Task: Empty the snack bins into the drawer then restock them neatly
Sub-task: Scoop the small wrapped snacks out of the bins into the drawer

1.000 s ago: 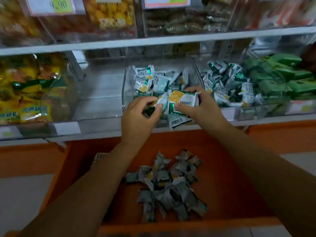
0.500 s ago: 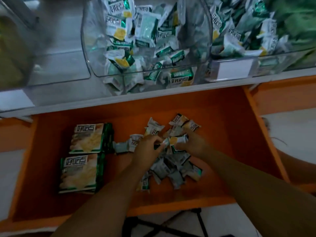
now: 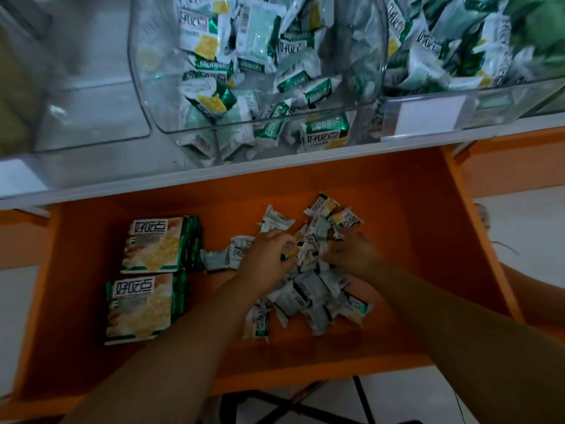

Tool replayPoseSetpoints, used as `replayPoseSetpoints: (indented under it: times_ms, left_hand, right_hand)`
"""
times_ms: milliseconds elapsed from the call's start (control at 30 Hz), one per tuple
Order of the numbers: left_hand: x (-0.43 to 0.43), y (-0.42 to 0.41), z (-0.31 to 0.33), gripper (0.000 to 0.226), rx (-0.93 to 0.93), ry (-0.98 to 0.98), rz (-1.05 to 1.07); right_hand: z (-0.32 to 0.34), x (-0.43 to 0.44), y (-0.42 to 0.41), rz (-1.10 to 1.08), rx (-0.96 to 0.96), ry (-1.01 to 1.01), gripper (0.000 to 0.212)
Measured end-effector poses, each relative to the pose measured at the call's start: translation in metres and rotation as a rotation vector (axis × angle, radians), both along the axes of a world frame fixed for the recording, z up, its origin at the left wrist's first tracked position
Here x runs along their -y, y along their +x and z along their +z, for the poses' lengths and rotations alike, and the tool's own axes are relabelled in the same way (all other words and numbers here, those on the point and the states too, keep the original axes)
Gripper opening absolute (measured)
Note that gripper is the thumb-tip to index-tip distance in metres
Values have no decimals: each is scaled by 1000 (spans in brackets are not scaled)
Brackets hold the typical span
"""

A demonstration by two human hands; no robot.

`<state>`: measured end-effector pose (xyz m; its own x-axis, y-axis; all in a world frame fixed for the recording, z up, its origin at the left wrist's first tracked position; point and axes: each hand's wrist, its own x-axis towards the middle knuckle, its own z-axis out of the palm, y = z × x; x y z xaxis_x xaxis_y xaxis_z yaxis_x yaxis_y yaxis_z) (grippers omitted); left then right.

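- Left grip (image 3: 267,255) sits curled on top of the pile (image 3: 308,292) in the orange drawer (image 3: 428,215), fingertips pinching a snack packet (image 3: 289,253). The right grip (image 3: 351,255) is blurred, with its fingers pointing down into the same pile, and I cannot tell whether it holds anything.
- A second ago both grips were up at the front of the clear bin (image 3: 159,87), holding packets. Now they are low in the drawer, so another handful has come across.
- For the task this suggests the emptying is only partway done. The bin on the shelf (image 3: 153,186) has many packets left, and the bin to its right (image 3: 504,96) looks full.
- Both forearms reach forward and down from the drawer's near edge and converge on the pile, knuckles up and close together but not touching.
- Two big packs (image 3: 149,243) lie flat at the left of the drawer, just beside the pile and untouched by either grip.
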<state>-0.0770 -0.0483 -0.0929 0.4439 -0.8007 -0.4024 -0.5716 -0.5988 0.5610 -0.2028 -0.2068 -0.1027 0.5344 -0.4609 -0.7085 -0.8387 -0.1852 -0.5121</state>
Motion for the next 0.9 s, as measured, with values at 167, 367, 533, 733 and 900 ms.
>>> replayPoseSetpoints:
  times_ms: [167,367,533,733,900]
  left_hand:
    - [-7,11,86,31,109,-198,-9]
    - [-4,49,191,29,337,-593,116]
    - [24,101,203,34,409,-534,132]
    - [55,141,195,58,490,-119,3]
    - [63,149,193,61,423,29,73]
  right_hand:
    - [79,-2,10,188,247,-172,42]
    - [210,-15,25,161,709,-288,9]
    - [243,10,81,207,725,-400,17]
    - [213,57,154,545,244,-403,65]
    - [197,71,169,645,107,-522,65]
